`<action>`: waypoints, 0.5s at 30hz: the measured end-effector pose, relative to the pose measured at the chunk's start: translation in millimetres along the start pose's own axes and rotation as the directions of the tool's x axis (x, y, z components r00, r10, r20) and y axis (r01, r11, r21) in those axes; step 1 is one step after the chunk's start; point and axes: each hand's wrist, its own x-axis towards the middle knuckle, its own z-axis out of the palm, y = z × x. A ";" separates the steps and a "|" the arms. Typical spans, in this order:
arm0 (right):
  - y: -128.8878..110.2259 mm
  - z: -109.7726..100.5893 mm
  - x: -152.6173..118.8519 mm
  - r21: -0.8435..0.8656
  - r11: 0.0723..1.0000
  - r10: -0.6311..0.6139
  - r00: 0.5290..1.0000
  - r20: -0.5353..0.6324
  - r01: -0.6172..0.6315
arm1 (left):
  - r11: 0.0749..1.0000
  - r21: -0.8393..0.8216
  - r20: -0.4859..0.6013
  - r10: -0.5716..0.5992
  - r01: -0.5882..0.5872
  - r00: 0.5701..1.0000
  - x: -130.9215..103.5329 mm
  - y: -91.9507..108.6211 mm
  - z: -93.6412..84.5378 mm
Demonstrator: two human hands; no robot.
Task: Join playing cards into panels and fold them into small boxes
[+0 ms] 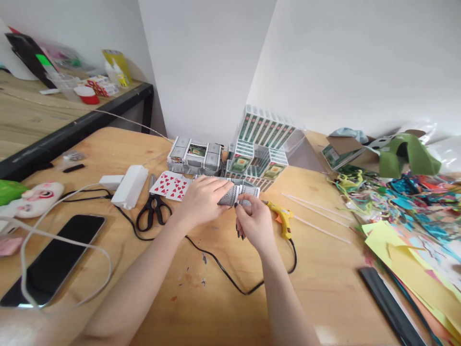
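Observation:
Grey patterned playing cards (248, 190) are between my two hands, in front of stacked green-and-white card boxes (266, 127). My left hand (206, 194) lies over the left part of the cards, its fingers wrapped on them. My right hand (254, 218) pinches the cards' lower edge near the middle. A structure covered in grey cards (195, 156) stands behind my left hand. Two heart cards (171, 186) lie left of that hand, beside black-handled scissors (154, 211). Close to my right hand, a yellow glue gun (283, 218) rests on the table.
A black cable (223, 270) crosses the wooden table (201, 307). A phone (54, 257), white cord and white power block (130, 186) are at left. Glue sticks (320, 211), colourful scraps (406, 206), yellow paper (406, 269) and a black strip (391, 307) are at right.

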 end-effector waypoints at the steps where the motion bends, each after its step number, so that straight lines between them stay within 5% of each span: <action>1: -0.4 -2.3 2.1 -0.093 0.995 -0.029 1.000 -0.002 0.029 | 1.000 -0.001 0.006 0.001 -0.001 1.000 0.4 1.1 0.6; 6: 2.6 -11.2 13.0 -0.374 0.919 -0.125 0.992 0.022 0.124 | 1.000 0.003 0.081 0.015 -0.015 0.997 1.8 5.8 5.1; 10: 9.7 -12.6 14.5 -0.027 1.000 -0.012 0.997 0.083 0.014 | 1.000 0.004 0.048 0.007 -0.007 0.999 1.2 5.0 5.2; 15: 11.6 -13.2 8.9 0.441 0.890 0.056 0.986 0.154 -0.120 | 1.000 -0.007 0.014 -0.029 0.029 0.999 0.5 1.2 1.4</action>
